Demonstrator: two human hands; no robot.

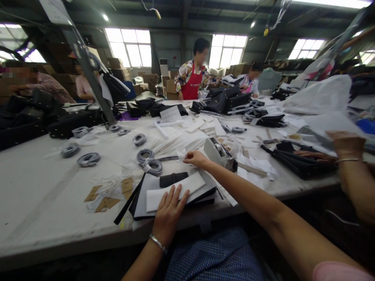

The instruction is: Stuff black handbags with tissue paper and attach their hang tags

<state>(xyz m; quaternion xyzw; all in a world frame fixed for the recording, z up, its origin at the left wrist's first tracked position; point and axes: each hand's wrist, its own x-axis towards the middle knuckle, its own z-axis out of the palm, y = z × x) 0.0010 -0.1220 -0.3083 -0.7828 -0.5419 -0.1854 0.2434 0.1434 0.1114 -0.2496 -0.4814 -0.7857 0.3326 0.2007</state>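
left hand point(169, 212) flat, fingers spread, pressing white foam strip point(175, 190) onto grey sheet point(146, 195) over black bag point(205, 193) at table point(35, 187) front edge, right hand point(195, 158) pinching strip's far end w/ fingertips, wrapping looks barely begun, tape dispenser point(218, 153) just beyond, unused.

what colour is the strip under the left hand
White, on the strip under the left hand; head view.

Counts, head view:
- grey tape rolls point(88, 159): ~10 loose, left and centre of table point(35, 187)
- tape dispenser point(219, 153): 1, centre
- brown card tags point(106, 203): roughly 5, lower left
- white foam strip point(175, 190): 1, on the grey panel point(140, 199), also 1
- other people: 4, along the top of frame
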